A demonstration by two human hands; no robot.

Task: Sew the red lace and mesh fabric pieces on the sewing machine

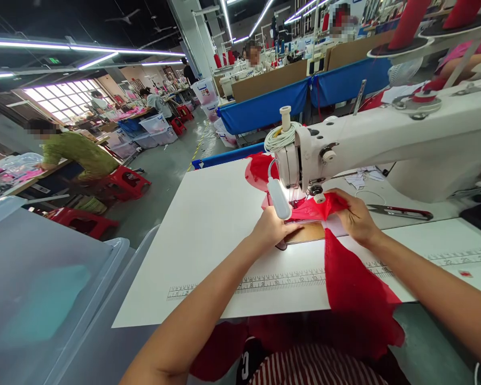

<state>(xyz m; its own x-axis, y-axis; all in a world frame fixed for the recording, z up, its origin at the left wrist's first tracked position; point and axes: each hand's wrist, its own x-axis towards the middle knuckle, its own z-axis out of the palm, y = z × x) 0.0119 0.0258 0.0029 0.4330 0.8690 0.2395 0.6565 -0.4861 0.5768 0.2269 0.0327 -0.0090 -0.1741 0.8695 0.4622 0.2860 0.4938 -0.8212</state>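
Red fabric (336, 206) lies bunched under the head of a white sewing machine (344, 144), near the needle area. At its left, my left hand (269, 231) holds the cloth's edge, thumb stretched along the plate; the small lamp (279, 198) hides part of its fingers. My right hand (355, 218) pinches the cloth right of the needle, fingers closed on it. From there a red panel (350, 272) hangs over the table's front edge towards my lap. Behind the lamp, more red cloth (260, 172) spreads on the table.
Thread snips (401, 212) lie right of my right hand. A printed ruler (280, 280) runs along the white table (192, 224). Translucent plastic bins (60, 289) stand at the left. Red thread cones (411, 24) rise at upper right. Several people work at other tables beyond.
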